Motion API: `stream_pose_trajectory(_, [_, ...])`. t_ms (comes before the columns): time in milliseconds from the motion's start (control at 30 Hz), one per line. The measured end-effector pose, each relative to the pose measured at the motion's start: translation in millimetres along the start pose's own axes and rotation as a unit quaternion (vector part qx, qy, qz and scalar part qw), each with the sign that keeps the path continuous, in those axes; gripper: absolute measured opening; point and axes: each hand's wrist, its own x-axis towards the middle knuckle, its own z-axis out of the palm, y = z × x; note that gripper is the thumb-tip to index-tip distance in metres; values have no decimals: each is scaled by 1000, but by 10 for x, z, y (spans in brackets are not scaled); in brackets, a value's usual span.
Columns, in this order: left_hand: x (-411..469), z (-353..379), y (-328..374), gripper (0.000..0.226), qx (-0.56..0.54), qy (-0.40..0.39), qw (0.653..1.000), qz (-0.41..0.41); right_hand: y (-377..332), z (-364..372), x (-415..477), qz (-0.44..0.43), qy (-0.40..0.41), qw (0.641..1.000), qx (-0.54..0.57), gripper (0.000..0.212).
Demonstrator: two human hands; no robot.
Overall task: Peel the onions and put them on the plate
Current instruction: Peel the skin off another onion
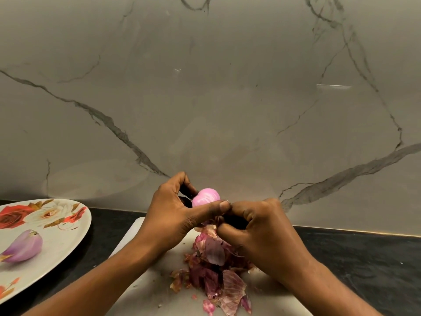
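Note:
My left hand [180,213] grips a pink, mostly peeled onion [206,197] above the white cutting board [145,290], with the thumb laid across the onion's front. My right hand [262,229] is right beside it, fingers curled round a small dark object [235,222]; I cannot tell what that object is. A strip of peel hangs under the onion by my right thumb. The floral plate [57,226] lies at the left, and a peeled purple onion piece [24,247] rests on it.
A heap of red-purple onion skins [214,277] covers the middle of the board under my hands. The board and plate sit on a black counter [364,254]. A grey marble wall [205,99] rises just behind.

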Motion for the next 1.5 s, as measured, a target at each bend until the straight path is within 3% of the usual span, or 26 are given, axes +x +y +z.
stream_pose_trajectory(267, [4,4,11,62,-15,4,1000,-2,-9,-60,23,32,-22,996,80,9])
stream_pose_trajectory(400, [3,14,-3,65,-20,3,1000,-8,-16,-28,7,21,-16,998,54,17])
stream_pose_trajectory(567, [-3,23,2,68,-35,-2,999,-14,1,4,6,20,2,999,37,12])
stream_pose_trajectory(733, [5,18,45,74,-64,-2,997,-38,11,-70,28,65,-16,992,104,10])
stream_pose_trajectory(967, [10,15,6,62,-45,-12,999,-28,6,-142,74,121,-46,980,153,11])
stream_pose_trajectory(1367, [-12,12,83,61,-35,-17,999,-26,-84,30,20,96,27,989,107,10])
stream_pose_trajectory(1500, [18,-1,93,66,-96,-20,993,-60,-55,29,40,92,44,989,111,9])
